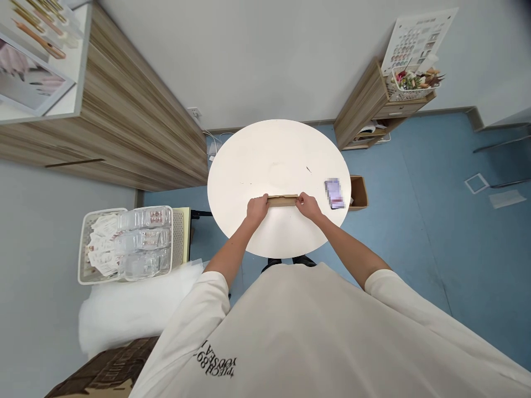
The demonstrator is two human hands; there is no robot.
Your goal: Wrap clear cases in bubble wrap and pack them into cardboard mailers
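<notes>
Round white surface (249, 155), the landmark for all places given here, viewed from the head of the person standing at its near edge. A narrow brown cardboard piece (282, 202) lies crosswise on or just above the near half of the surface; contact with the top cannot be told from this angle. The left hand (258, 208) grasps its left end, the thumb near the upper edge; the right hand (309, 206) pinches its right end between curled fingers. Holding both ends probably keeps the long piece straight and stops it from twisting, and leaves its middle, with a dark slit along the far side, open to view. Its place before the body likely lets both arms reach evenly.

Edges and room: a broad stretch of white top runs from the cardboard to the far rim, with small dark marks on it. Right of the right hand, a purple phone-like rectangle (334, 193), its face blurred, sits close to the right rim and limits sideways travel there. Beyond that rim stands an open brown bin (359, 192). Left of the left hand, bare top reaches the left rim, beside which a black bar (202, 214) juts.
</notes>
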